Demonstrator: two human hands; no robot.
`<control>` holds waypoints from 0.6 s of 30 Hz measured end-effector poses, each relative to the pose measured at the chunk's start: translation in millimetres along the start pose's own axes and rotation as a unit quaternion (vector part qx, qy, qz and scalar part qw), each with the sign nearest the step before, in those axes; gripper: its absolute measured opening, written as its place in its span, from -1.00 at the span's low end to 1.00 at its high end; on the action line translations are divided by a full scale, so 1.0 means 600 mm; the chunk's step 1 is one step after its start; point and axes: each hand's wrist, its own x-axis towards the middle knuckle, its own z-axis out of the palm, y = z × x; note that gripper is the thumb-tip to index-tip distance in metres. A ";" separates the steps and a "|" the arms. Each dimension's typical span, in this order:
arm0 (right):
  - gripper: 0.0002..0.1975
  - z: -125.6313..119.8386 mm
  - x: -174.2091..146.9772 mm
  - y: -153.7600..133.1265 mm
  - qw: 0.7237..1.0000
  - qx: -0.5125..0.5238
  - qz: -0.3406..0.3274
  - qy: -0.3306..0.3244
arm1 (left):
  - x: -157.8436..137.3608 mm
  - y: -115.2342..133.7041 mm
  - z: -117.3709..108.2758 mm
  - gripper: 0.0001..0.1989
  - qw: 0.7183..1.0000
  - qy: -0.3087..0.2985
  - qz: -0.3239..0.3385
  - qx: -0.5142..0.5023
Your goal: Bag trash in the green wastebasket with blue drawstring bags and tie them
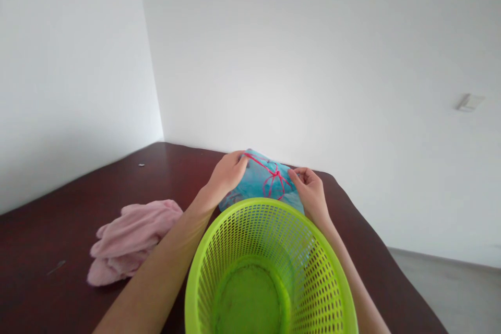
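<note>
Beyond the basket lies a translucent blue plastic bag [250, 182] with a pink-red drawstring [276, 173] tied in a bow on top. My left hand [229, 171] pinches the bag's upper left edge, where the string runs. At its right side, my right hand [309, 190] grips the edge of the bag between thumb and fingers. A green plastic basket [191, 282] with slotted walls stands between my forearms, nearest to me, and I see into its bare bottom. It hides the lower part of the bag.
A crumpled pink cloth [135, 240] lies on the dark red-brown table [58, 229], left of my left forearm. White walls [282, 52] rise behind and to the left. Past the table's right edge is pale floor [450, 287]. A small white bit [141, 165] lies far left.
</note>
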 end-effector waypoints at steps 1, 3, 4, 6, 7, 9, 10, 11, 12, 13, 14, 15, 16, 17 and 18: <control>-0.51 -0.004 0.003 0.004 1.000 -0.027 -0.005 0.008 | 0.001 -0.002 -0.002 -0.59 1.000 -0.006 -0.009 -0.023; -0.51 -0.013 0.011 0.015 0.997 -0.066 -0.010 0.026 | 0.003 -0.004 -0.008 -0.58 0.998 -0.023 -0.007 -0.062; -0.51 -0.017 0.015 0.021 0.996 -0.079 -0.013 0.033 | 0.004 -0.005 -0.012 -0.59 0.997 -0.025 0.001 -0.073; -0.50 -0.025 0.024 0.034 0.993 -0.102 -0.020 0.048 | 0.006 -0.005 -0.018 -0.56 0.997 -0.007 0.018 -0.076; -0.48 -0.027 0.028 0.039 0.991 -0.116 -0.024 0.058 | 0.006 -0.005 -0.020 -0.52 0.997 0.012 0.020 -0.071; -0.39 -0.030 0.031 0.048 0.983 -0.153 -0.037 0.093 | 0.008 -0.002 -0.023 -0.44 0.997 0.054 0.013 -0.061; -0.32 -0.029 0.031 0.050 0.977 -0.175 -0.046 0.111 | 0.008 -0.001 -0.024 -0.43 0.995 0.072 0.008 -0.062; -0.26 -0.028 0.030 0.050 0.971 -0.197 -0.059 0.125 | 0.008 0.001 -0.024 -0.44 0.994 0.088 0.004 -0.067; -0.21 -0.026 0.027 0.047 0.965 -0.215 -0.074 0.133 | 0.008 0.003 -0.024 -0.46 0.992 0.099 0.001 -0.075; -0.19 -0.023 0.023 0.042 0.961 -0.225 -0.092 0.136 | 0.008 0.005 -0.024 -0.48 0.991 0.101 0.000 -0.085; -0.22 -0.020 0.020 0.036 0.959 -0.225 -0.112 0.129 | 0.008 0.007 -0.024 -0.49 0.991 0.093 0.000 -0.097; -0.31 -0.017 0.016 0.028 0.961 -0.217 -0.130 0.115 | 0.007 0.008 -0.024 -0.50 0.991 0.076 0.000 -0.109; -0.43 -0.015 0.012 0.020 0.964 -0.204 -0.140 0.094 | 0.006 0.009 -0.023 -0.51 0.991 0.057 -0.001 -0.120; -0.52 -0.012 0.009 0.012 0.970 -0.191 -0.139 0.062 | 0.006 0.010 -0.022 -0.52 0.991 0.041 -0.001 -0.129; -0.52 -0.010 0.007 0.007 0.975 -0.183 -0.126 0.021 | 0.006 0.010 -0.021 -0.53 0.990 0.032 0.002 -0.136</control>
